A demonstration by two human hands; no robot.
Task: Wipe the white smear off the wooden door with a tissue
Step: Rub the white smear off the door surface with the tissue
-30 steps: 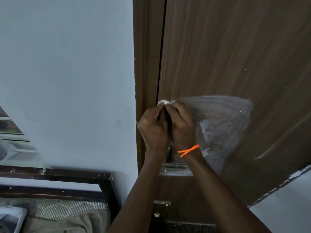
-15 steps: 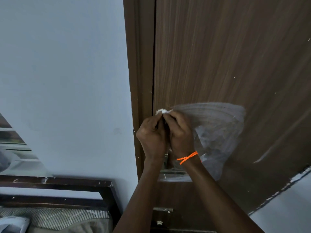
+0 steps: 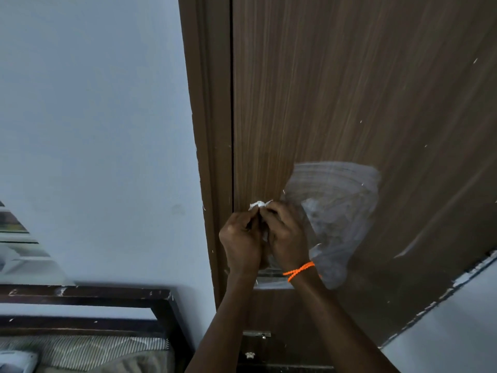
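Observation:
The brown wooden door (image 3: 336,84) fills the upper right of the head view. A wide fan-shaped white smear (image 3: 338,208) covers it at mid height, right of my hands. A small crumpled white tissue (image 3: 258,205) pokes out above my fingers, close to the door's left edge. My left hand (image 3: 240,242) and my right hand (image 3: 286,236) are pressed together, both pinching the tissue. An orange cord is tied round my right wrist. Most of the tissue is hidden between my fingers.
The dark door frame (image 3: 212,157) runs down beside a pale blue wall (image 3: 94,130). A metal latch plate (image 3: 256,333) sits low on the door. A dark wooden bed frame (image 3: 88,293) with striped bedding is at the lower left.
My view has tilted up, so hands and smear sit lower in the frame. Both hands stay together on the tissue at the door's left edge.

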